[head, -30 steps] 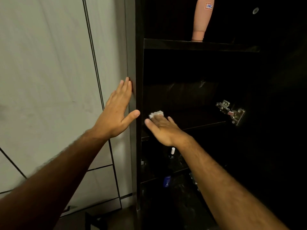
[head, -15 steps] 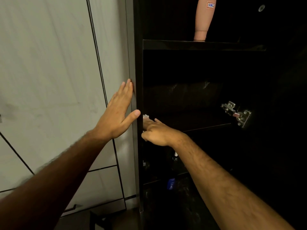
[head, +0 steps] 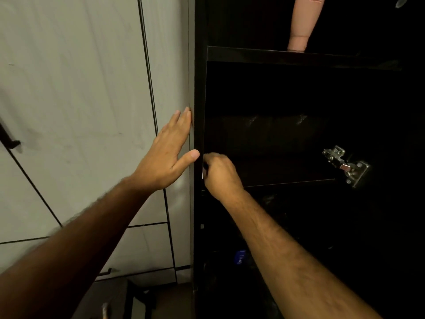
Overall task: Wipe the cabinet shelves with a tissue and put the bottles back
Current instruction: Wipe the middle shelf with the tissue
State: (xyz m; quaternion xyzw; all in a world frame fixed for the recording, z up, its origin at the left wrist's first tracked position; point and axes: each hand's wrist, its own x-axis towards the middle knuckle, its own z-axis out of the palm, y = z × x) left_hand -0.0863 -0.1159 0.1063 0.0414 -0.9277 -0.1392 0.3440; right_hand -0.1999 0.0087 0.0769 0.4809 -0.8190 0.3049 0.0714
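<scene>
My right hand (head: 219, 172) is curled into a fist at the left end of the dark middle shelf (head: 289, 181), against the cabinet's left wall; only a sliver of white tissue (head: 202, 174) shows at its left edge. My left hand (head: 169, 155) lies flat and open against the pale panel beside the cabinet's front edge (head: 198, 88), thumb touching that edge. A pink bottle (head: 302, 24) stands on the upper shelf (head: 299, 56). A blue-labelled bottle (head: 239, 257) sits low in the dark cabinet, partly hidden by my right forearm.
A metal door hinge (head: 345, 165) juts from the cabinet's right side at shelf height. Pale wardrobe panels with black seams (head: 147, 65) fill the left. A black handle (head: 9, 140) sticks out at the far left. The cabinet interior is very dark.
My right hand slid left along the middle shelf to the cabinet wall and curled over the tissue, which is now almost hidden. My left hand stayed pressed on the panel.
</scene>
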